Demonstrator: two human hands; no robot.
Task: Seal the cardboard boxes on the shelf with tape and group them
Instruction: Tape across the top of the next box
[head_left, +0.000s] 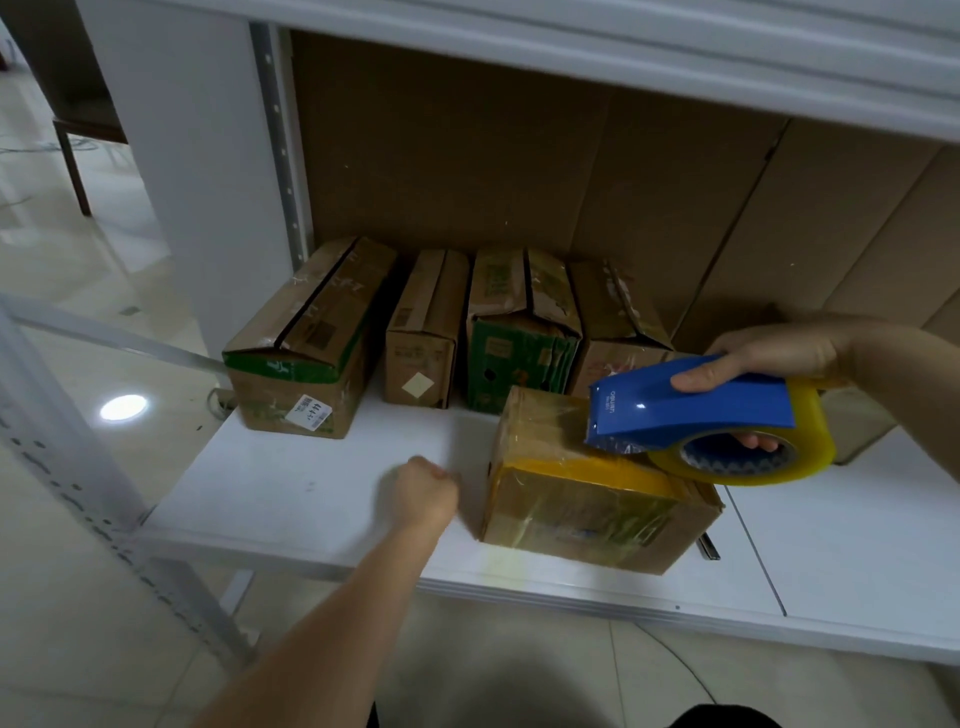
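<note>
The front box (597, 499) lies just right of the clenched, empty left hand (420, 493); the right hand (769, 358) grips the tape dispenser (696, 410) over its top.

Glossy pale tiled floor (78, 270) reflecting a ceiling light (123, 407), white wall panel (197, 171), dark wooden chair leg (72, 166) far left

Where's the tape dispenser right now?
In the head view, at right: the right hand holds the blue tape dispenser on the front box.
</note>
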